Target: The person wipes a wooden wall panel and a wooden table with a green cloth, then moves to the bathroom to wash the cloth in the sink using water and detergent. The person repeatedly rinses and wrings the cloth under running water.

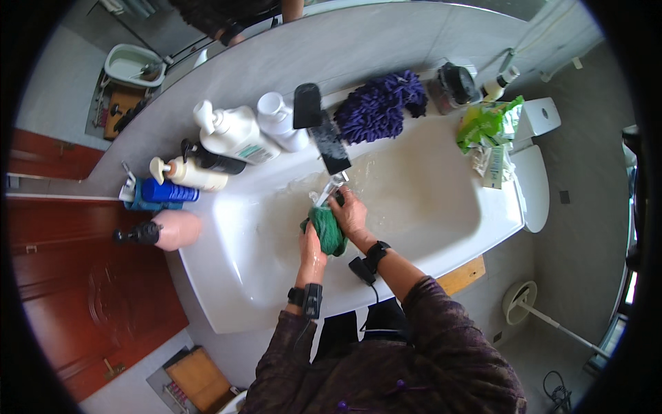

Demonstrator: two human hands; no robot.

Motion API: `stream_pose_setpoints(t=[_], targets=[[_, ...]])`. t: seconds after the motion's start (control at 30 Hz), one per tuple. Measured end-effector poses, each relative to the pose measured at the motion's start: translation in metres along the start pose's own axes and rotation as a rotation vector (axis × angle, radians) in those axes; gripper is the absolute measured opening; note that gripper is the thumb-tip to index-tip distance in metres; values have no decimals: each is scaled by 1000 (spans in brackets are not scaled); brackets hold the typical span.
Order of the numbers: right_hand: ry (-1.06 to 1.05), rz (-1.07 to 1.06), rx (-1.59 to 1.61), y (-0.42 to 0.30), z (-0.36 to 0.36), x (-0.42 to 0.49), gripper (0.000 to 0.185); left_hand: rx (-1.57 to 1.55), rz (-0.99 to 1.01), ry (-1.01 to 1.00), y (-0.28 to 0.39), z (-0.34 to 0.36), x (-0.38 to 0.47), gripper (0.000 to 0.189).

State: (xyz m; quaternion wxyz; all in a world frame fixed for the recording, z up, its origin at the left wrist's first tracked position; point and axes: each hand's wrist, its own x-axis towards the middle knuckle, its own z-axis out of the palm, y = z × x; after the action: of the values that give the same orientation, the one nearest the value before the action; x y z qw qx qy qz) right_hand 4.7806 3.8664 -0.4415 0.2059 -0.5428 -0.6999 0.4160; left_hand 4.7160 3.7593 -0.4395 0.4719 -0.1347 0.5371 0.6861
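Note:
Over the white sink basin (445, 171), my left hand (312, 246) holds a wet green cloth (329, 230) from its left and lower side. My right hand (352, 213) is at the cloth's upper right, its fingers close to a small dark object by the faucet spout. What those fingers grip cannot be told. Water runs from the black and chrome faucet (331, 147) onto the cloth. Shallow cloudy water (388, 191) lies in the basin. Black devices are strapped to both wrists.
Pump bottles, among them a large white one (240, 134), line the basin's left and back edges. A purple chenille mitt (380, 108) lies behind the faucet. Green packets (483, 124) and a small box (494, 168) rest on the right rim, near a toilet (532, 191). A mirror spans the wall.

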Motion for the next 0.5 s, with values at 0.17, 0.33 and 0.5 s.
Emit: stream_pose_setpoints(t=[0.17, 0.33, 0.5], targets=[[319, 0, 4, 50, -76, 48, 36, 425, 311, -73, 27, -8, -20, 64], [233, -13, -98, 39, -53, 22, 47, 275, -56, -84, 10, -20, 4, 75], [-291, 128, 485, -23, -11, -46, 40, -104, -113, -380, -9, -31, 26, 57]])
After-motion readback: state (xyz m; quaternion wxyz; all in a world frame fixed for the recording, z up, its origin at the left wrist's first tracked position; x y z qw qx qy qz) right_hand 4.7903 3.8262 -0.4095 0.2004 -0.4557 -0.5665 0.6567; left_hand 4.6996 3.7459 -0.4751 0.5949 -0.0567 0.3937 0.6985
